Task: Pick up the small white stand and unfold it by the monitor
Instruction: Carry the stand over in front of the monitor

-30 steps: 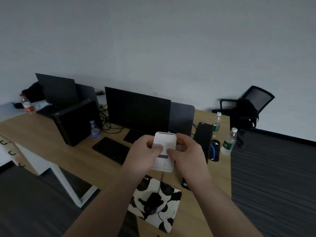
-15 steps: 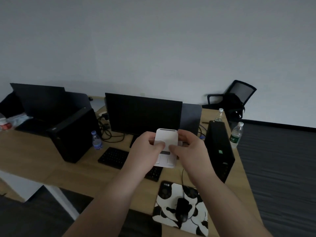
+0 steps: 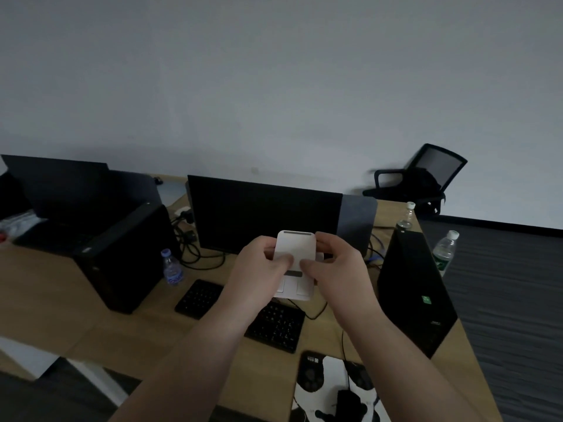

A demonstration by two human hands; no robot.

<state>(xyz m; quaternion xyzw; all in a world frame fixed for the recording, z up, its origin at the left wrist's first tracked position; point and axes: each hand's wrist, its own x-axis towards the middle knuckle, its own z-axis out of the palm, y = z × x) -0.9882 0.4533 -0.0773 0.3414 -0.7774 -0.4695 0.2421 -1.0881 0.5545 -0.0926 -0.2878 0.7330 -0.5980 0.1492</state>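
Note:
The small white stand [image 3: 295,247] is held up in the air in front of the black monitor [image 3: 264,215], above the keyboard [image 3: 275,326]. My left hand [image 3: 258,271] grips its left edge and my right hand [image 3: 336,269] grips its right edge, both thumbs pressed on its front face. The stand's upper panel is tilted up from the lower part, which shows two small pads and a grey strip. Its back is hidden by my fingers.
A black computer tower [image 3: 413,289] stands right of the keyboard, another tower [image 3: 129,257] left. Water bottles [image 3: 172,267] [image 3: 444,251] stand on the wooden desk [image 3: 45,296]. A cow-pattern mouse pad [image 3: 323,388] with a mouse [image 3: 347,402] lies near the front edge. An office chair [image 3: 425,178] is at the back right.
The view has swung right and closer to the desk; the monitor now sits centred behind the stand. Both hands keep hold of the stand, and its upper panel appears lifted a little more.

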